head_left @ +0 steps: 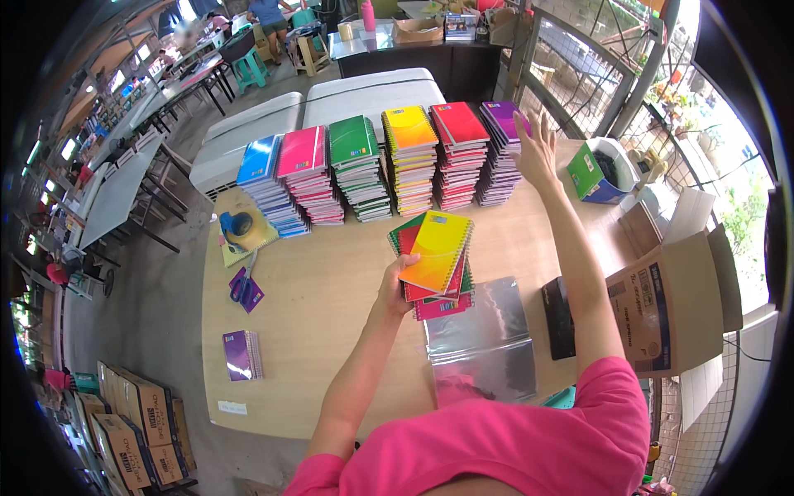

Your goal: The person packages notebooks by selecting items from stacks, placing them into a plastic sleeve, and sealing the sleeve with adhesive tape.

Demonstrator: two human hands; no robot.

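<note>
My left hand (399, 285) grips a small fanned bunch of spiral notebooks over the middle of the table, with a yellow notebook (437, 248) on top and red, green and pink ones showing beneath. Beside the top of the purple notebook stack (499, 157), my right hand (539, 150) is stretched out with its fingers apart; I cannot tell whether it touches the stack. Along the far edge, to the left of the purple pile, stand stacks of red (460, 124), yellow (409, 128), green (354, 140), pink (303, 153) and blue (258, 159) notebooks.
Clear plastic sleeves (484, 343) lie near me. At the left are a tape roll (237, 224), scissors (242, 288) and a purple notebook (237, 355). An open cardboard box (662, 306) and a green-and-blue container (589, 174) stand at the right.
</note>
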